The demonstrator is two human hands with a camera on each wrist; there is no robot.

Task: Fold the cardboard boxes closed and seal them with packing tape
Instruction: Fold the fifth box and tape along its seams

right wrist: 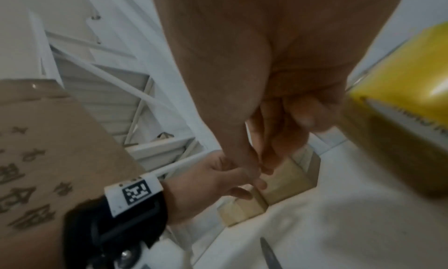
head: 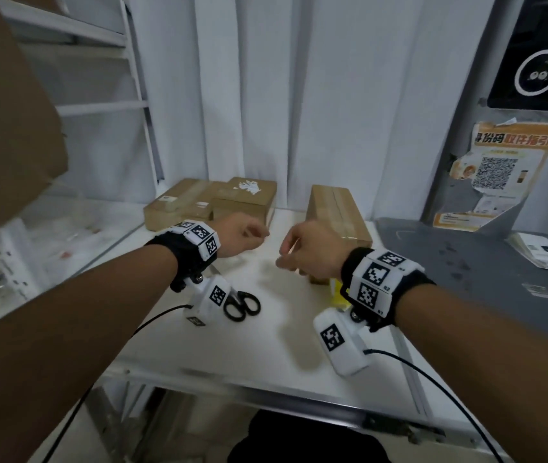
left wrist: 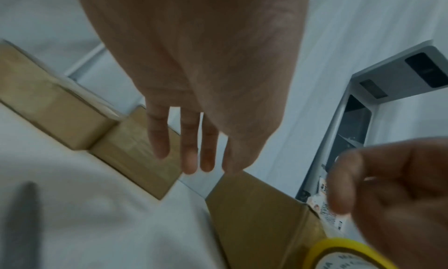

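Observation:
A taped brown box (head: pixel 336 208) stands on the white table (head: pixel 265 342), just behind my right hand (head: pixel 286 259). That hand hovers with fingers curled and thumb near the forefinger; a thin pale streak shows between them, and I cannot tell what it is. My left hand (head: pixel 255 233) hovers a little to its left, empty, its fingers (left wrist: pixel 194 158) hanging loosely. A cluster of small closed boxes (head: pixel 209 202) lies behind it. The yellow tape roll (left wrist: pixel 339 254) sits beside the taped box (left wrist: pixel 254 215), mostly hidden under my right wrist in the head view.
Black-handled scissors (head: pixel 242 305) lie on the table under my left wrist. A large brown carton (head: pixel 5 111) looms at the upper left before white shelving (head: pixel 105 105). A grey counter (head: pixel 483 279) with papers (head: pixel 539 252) adjoins on the right.

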